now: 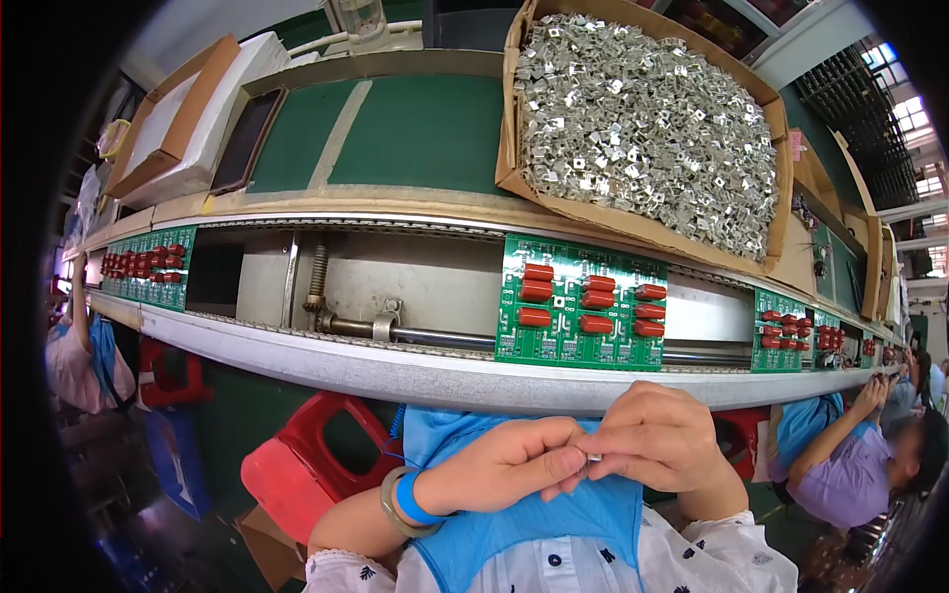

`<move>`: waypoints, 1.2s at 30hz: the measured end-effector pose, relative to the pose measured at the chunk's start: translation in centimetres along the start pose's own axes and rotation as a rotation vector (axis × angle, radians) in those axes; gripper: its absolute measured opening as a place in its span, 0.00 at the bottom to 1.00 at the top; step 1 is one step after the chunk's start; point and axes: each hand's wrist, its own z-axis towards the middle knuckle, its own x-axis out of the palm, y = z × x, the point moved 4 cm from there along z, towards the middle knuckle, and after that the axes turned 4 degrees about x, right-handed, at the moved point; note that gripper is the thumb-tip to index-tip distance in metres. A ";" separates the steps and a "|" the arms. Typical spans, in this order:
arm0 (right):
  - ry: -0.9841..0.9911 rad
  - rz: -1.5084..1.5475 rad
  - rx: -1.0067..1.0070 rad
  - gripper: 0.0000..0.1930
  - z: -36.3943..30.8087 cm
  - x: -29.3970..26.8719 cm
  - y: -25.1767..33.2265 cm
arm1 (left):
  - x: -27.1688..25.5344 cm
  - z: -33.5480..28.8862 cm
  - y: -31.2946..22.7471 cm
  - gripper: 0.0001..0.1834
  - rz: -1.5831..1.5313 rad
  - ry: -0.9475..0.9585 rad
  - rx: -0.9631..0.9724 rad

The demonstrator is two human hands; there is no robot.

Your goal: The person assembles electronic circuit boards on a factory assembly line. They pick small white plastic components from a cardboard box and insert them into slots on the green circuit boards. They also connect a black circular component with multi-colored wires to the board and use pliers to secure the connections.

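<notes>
My left hand (529, 460) and my right hand (660, 435) meet in front of my chest, on my side of the conveyor rail. Both are closed in a pinch around a small silver metal piece (593, 458), mostly hidden by the fingertips. Just beyond them on the conveyor lies a green circuit board (563, 341) with rows of red block-shaped components (596, 299). Neither hand touches the board. Past the conveyor stands an open cardboard box (633, 222) heaped with small silver metal clips (643, 128).
The conveyor's metal rail (395, 376) runs across in front of me. More boards sit left (148, 267) and right (781, 331). A red stool (331, 435) stands at my left. Co-workers sit along the line, one in a lilac top (845, 479) at right.
</notes>
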 end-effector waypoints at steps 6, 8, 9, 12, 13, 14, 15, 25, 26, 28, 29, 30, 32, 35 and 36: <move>-0.242 -0.213 0.041 0.15 -0.9 1.5 0.4 | 0.3 0.6 0.8 0.13 -0.045 -0.211 0.055; -0.315 -0.396 -0.067 0.13 -1.7 1.8 1.3 | 0.5 0.8 0.8 0.13 -0.067 -0.200 0.057; -0.243 -0.216 0.047 0.13 -1.7 1.5 0.8 | 0.7 0.6 0.7 0.13 -0.073 -0.181 0.045; -0.080 0.381 0.358 0.10 -1.4 0.3 -1.5 | 0.8 0.9 0.6 0.14 -0.072 -0.144 -0.016; -0.164 0.691 0.527 0.11 -1.3 1.0 -1.7 | 0.8 1.0 0.6 0.14 -0.066 -0.136 -0.038; -0.156 0.376 0.419 0.11 -1.3 0.9 -1.1 | 0.8 1.0 0.8 0.14 -0.091 -0.167 -0.068; -0.141 0.068 0.305 0.12 -1.3 0.9 -0.6 | 0.7 1.0 0.9 0.15 -0.109 -0.163 -0.066; -0.224 0.077 0.231 0.12 -2.1 1.3 -0.7 | 1.2 0.6 0.8 0.16 -0.147 -0.143 -0.069; -0.274 -0.259 -0.026 0.13 -2.2 1.7 0.3 | 1.2 0.6 0.8 0.16 -0.174 -0.125 -0.082; -0.221 -0.121 0.000 0.15 -2.0 1.4 0.5 | 1.7 0.3 0.3 0.16 -0.202 -0.104 -0.105; -0.194 -0.051 0.012 0.15 -1.8 1.3 0.6 | 2.0 0.1 0.1 0.16 -0.216 -0.093 -0.116; -0.196 0.295 0.186 0.18 -1.7 1.2 -0.3 | 2.0 0.2 -0.3 0.16 -0.138 -0.125 -0.091; -0.234 -0.071 0.024 0.18 -1.6 1.6 0.5 | 1.9 0.3 -0.8 0.16 0.017 -0.188 -0.040; -0.257 -0.269 -0.124 0.21 -1.4 1.9 1.6 | 1.9 -0.2 -0.2 0.17 -0.256 -0.076 -0.160; -0.231 -0.168 -0.067 0.21 -1.2 1.7 1.7 | 1.8 -0.2 -0.4 0.17 -0.224 -0.068 -0.145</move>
